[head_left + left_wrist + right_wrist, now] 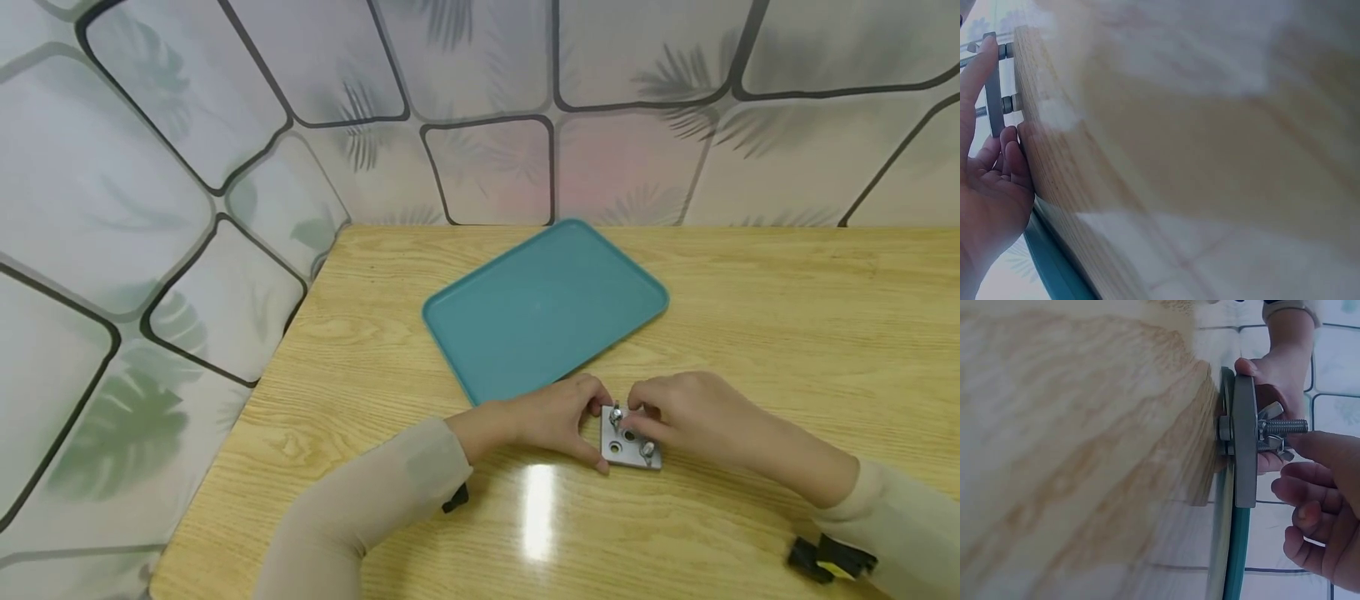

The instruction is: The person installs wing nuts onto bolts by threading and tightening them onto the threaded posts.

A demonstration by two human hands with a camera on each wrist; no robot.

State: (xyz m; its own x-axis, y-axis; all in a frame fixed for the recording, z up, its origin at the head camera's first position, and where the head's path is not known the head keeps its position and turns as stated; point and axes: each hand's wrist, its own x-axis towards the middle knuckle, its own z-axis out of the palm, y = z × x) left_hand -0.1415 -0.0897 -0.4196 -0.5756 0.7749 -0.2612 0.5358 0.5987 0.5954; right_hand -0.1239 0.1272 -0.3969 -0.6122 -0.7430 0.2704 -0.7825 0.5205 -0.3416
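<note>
A small grey metal plate (pixel 628 457) stands slightly above the wooden table on the heads of two bolts (pixel 1225 428). Two open holes show in its face. My left hand (pixel 551 418) grips the plate at its left side, thumb at the near edge and fingers at the far one. One wing nut (pixel 616 416) sits on the bolt at the far left corner, with my right hand's (pixel 697 421) thumb and forefinger at it; their exact contact is partly hidden. A second wing nut (pixel 647 451) sits on the bolt at the near right corner.
A teal tray (pixel 536 308) lies slantwise just behind the hands, close to the left one. The wooden table (pixel 787 333) meets a patterned wall covering (pixel 495 171) at the back and left. Black devices (pixel 832 558) hang at both wrists.
</note>
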